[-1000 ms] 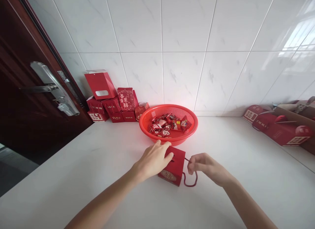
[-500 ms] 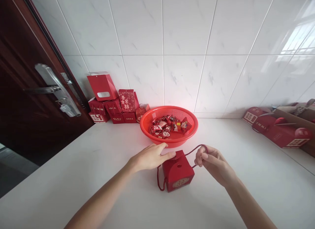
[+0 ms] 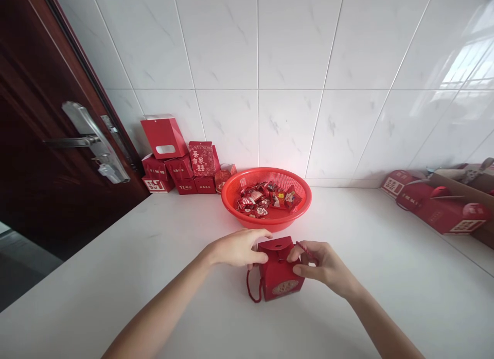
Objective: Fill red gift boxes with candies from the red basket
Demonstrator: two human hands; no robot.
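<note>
A small red gift box [image 3: 280, 274] stands on the white table, an oval patterned panel on its near face. Its top flap, which has a hole in it, is raised at the far side. My left hand [image 3: 239, 247] grips the box by its left side, thumb on the near edge and fingers behind. At the right side, my right hand [image 3: 324, 266] has the dark red cord [image 3: 304, 251] looped at its fingers, while thumb and fingertips touch the box. Another loop of that cord hangs down at the box's left.
Behind the box is a red plastic basket [image 3: 266, 225] holding wrapped candies [image 3: 262, 199]. Several red boxes [image 3: 181, 168] are stacked at the back left, near a dark door [image 3: 34, 117]. More red boxes [image 3: 440, 204] and a cardboard carton [image 3: 455, 181] lie at the right.
My right hand has moved left with the cord, onto the box's right side. The box's top flap has tilted up, and my left thumb has slid down to the box's left edge.
</note>
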